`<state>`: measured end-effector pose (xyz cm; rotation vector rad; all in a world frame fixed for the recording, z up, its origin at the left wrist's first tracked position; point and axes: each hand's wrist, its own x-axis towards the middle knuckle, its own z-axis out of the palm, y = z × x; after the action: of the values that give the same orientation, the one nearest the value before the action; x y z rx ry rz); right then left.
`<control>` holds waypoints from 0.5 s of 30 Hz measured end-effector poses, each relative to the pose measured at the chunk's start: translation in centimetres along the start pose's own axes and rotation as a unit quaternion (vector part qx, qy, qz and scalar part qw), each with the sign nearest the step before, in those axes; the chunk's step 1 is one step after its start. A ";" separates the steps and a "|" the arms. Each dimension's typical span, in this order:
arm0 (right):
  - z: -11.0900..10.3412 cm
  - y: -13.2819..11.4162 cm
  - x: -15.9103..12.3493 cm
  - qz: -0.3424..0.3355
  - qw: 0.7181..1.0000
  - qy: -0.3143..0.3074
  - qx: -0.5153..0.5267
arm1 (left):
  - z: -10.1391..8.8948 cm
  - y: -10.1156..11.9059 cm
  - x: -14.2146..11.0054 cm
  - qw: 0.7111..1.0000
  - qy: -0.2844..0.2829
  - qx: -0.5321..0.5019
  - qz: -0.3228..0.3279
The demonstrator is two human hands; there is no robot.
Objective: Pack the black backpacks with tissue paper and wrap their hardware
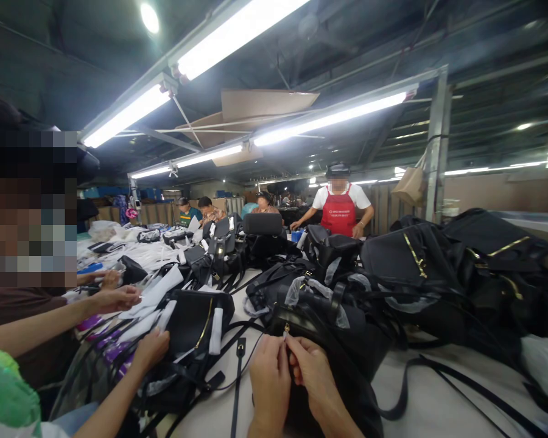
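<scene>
In front of me a black bag [342, 359] lies on the table, with a small gold metal fitting [287, 328] on its upper front. Both my hands meet just below this fitting. My right hand [314, 374] is closed, thumb and forefinger pinching at the fitting's lower end. My left hand [269, 377] is closed beside it, its fingertips touching the same spot; what they grip is hidden. A black strap with a gold buckle [241, 348] lies left of my left hand.
On the left, a co-worker's hands [153, 353] handle another black bag [182, 322] with a gold zip. Heaped black bags [415, 261] fill the right side, with loose straps [406, 389] before them. A person in a red apron [338, 210] stands across the table.
</scene>
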<state>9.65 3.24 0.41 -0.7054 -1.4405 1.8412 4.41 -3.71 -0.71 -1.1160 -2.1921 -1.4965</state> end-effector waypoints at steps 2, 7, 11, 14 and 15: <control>0.0 0.2 0.1 -0.001 1.000 0.001 0.006 | 0.3 -0.6 -0.4 0.999 0.014 0.032 0.039; -0.4 0.7 0.2 -0.028 1.000 -0.011 0.004 | 0.6 -2.4 -0.8 0.979 0.059 0.090 0.174; -0.4 1.0 0.2 -0.039 0.999 -0.009 -0.017 | 0.5 -3.1 -0.8 0.956 0.094 0.133 0.242; -0.3 1.0 0.4 -0.065 0.998 0.004 -0.017 | 0.1 -2.3 -1.1 0.975 0.050 0.072 0.203; -0.3 1.0 0.5 -0.071 0.997 0.009 -0.012 | 0.0 -1.9 -1.2 0.985 0.021 0.019 0.169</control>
<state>9.37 3.64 -0.61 -0.6123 -1.4646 1.7079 3.82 -4.60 -2.69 -1.3486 -1.8783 -1.3118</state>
